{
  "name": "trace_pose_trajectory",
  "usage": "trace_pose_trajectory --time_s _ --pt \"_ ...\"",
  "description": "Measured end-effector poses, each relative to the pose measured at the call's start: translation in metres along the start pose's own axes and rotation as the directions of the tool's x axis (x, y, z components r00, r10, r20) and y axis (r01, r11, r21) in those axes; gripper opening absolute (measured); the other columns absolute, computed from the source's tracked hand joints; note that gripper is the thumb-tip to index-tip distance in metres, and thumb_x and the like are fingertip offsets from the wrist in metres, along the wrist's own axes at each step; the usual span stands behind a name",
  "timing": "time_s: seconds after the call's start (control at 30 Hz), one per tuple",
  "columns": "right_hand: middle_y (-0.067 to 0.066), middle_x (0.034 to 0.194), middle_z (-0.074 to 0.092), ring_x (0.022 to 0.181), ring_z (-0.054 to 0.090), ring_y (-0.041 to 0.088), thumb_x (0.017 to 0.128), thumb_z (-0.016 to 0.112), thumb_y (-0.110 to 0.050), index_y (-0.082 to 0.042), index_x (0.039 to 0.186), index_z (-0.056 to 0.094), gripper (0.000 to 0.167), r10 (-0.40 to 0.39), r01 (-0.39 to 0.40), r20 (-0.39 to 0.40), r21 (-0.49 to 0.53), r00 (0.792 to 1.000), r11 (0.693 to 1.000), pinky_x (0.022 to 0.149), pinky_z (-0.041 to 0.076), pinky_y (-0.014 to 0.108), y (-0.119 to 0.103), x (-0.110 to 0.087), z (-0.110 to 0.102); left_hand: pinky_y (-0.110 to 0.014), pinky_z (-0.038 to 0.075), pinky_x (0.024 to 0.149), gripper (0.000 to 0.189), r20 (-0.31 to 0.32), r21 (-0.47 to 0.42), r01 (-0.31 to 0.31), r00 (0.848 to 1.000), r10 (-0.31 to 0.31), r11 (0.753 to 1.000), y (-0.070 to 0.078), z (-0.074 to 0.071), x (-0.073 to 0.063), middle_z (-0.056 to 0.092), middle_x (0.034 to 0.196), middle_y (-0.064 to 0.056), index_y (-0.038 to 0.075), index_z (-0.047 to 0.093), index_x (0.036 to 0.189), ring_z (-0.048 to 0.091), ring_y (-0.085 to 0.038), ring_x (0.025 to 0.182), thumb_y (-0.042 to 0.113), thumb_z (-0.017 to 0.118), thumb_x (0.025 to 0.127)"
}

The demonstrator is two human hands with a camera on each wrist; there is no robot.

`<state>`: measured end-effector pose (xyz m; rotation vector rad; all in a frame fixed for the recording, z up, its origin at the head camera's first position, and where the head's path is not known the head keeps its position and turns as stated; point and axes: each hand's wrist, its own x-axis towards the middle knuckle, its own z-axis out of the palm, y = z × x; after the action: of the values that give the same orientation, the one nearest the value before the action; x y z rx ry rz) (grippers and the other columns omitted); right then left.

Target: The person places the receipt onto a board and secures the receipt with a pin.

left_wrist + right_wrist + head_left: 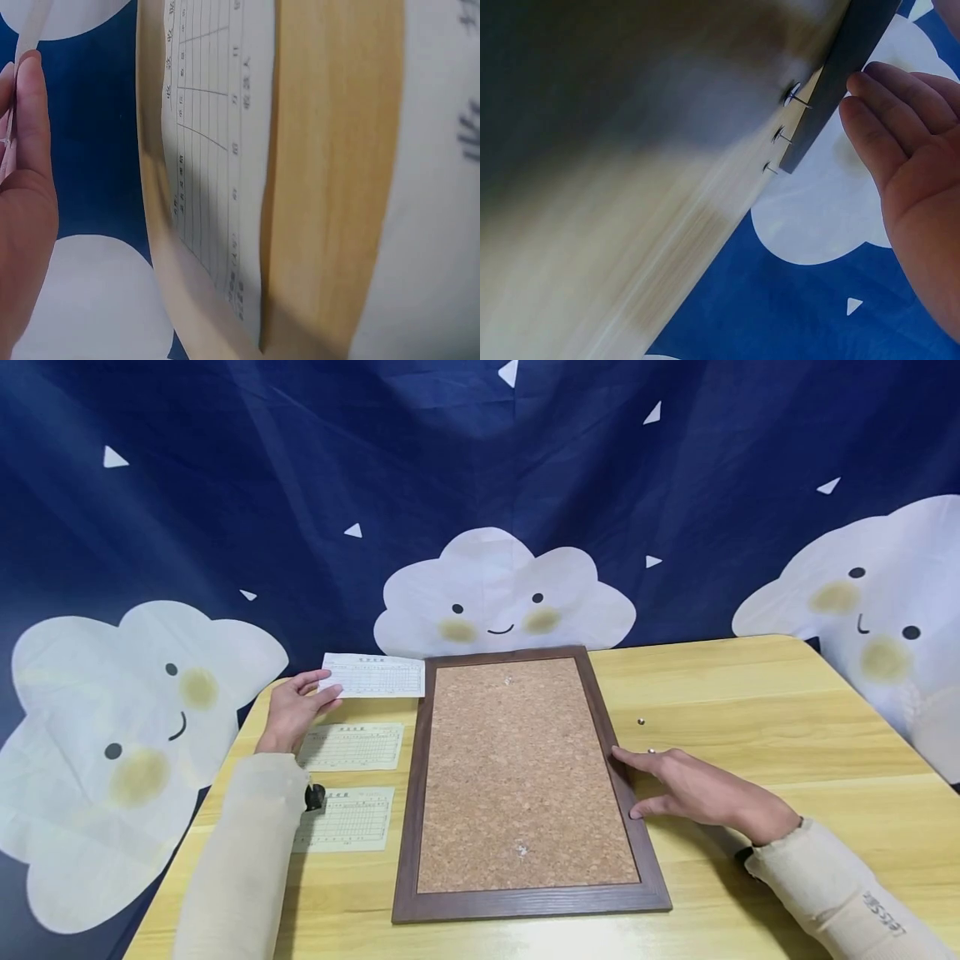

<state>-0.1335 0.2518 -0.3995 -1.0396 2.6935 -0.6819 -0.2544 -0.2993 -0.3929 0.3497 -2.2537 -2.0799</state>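
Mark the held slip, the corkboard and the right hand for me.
Held slip [381, 678]: head view, middle of its printed face.
Corkboard [527, 775]: head view, middle of its cork surface.
Right hand [699, 789]: head view, back of the hand.

Here's R sleeve [840, 881] w/ "Lets…", rest unclear; L-wrist view, one slip [214, 161] reads "收款人", next slip [427, 202] blurry "收"; far slip [382, 678], print too sm.

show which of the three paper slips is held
The farthest slip, pinched by the left hand; the middle slip and nearest slip lie on the table.
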Motion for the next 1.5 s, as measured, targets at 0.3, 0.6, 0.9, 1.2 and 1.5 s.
trace_pose_trajectory --time_s 0.3,0.6,0.9,1.2,1.5 --pt "0.027 0.139 0.052 0.126 0.053 0.039 0.086 0.078 -0.034 0.011 0.144 0.044 0.081 -0.003 0.003 -0.004 0.001 1.0 1.0 0.1 0.046 0.051 0.001 0.0 0.0 -0.025 0.056 0.083 0.056 0.019 0.067 -0.014 1.0 0.013 0.998 0.003 0.01 0.0 0.051 0.117 -0.005 -0.004 0.05 0.141 0.069 -0.003 0.076 0.001 0.074 0.089" --pt "0.026 0.14 0.051 0.125 0.054 0.039 0.087 0.078 -0.033 0.011 0.144 0.044 0.08 -0.008 0.008 -0.002 -0.005 1.0 1.0 0.099 0.046 0.051 0.0 0.0 -0.001 -0.025 0.056 0.083 0.055 0.026 0.067 -0.036 0.999 0.035 0.997 0.009 0.017 -0.004 0.055 0.115 -0.005 -0.005 0.051 0.14 0.069 -0.003 0.077 0.002 0.073 0.09" --pt "0.026 0.14 0.051 0.126 0.053 0.04 0.086 0.079 -0.031 0.011 0.144 0.044 0.08 0.003 -0.003 0.0 -0.005 1.0 1.0 0.1 0.045 0.051 -0.002 0.001 -0.002 -0.024 0.056 0.083 0.055 0.051 0.079 -0.076 0.996 0.072 0.994 0.012 0.025 -0.005 0.054 0.116 -0.005 -0.005 0.052 0.14 0.068 -0.003 0.08 0.002 0.073 0.09" --pt "0.026 0.14 0.051 0.126 0.052 0.041 0.084 0.081 -0.031 0.011 0.144 0.043 0.082 0.024 -0.024 0.013 -0.004 1.0 1.0 0.101 0.044 0.052 -0.002 0.001 -0.002 -0.024 0.056 0.083 0.054 0.072 0.099 -0.075 0.995 0.068 0.992 0.016 0.034 -0.007 0.054 0.119 -0.007 -0.004 0.051 0.141 0.068 -0.003 0.079 0.002 0.072 0.091" --pt "0.026 0.139 0.052 0.126 0.054 0.038 0.084 0.082 -0.029 0.011 0.143 0.045 0.08 0.02 -0.02 0.016 -0.004 1.0 1.0 0.1 0.046 0.05 -0.004 0.002 -0.003 -0.025 0.056 0.083 0.052 0.083 0.069 -0.077 0.994 0.071 0.995 0.014 0.042 -0.008 0.053 0.119 -0.006 -0.005 0.052 0.137 0.069 -0.004 0.078 0.002 0.073 0.09"
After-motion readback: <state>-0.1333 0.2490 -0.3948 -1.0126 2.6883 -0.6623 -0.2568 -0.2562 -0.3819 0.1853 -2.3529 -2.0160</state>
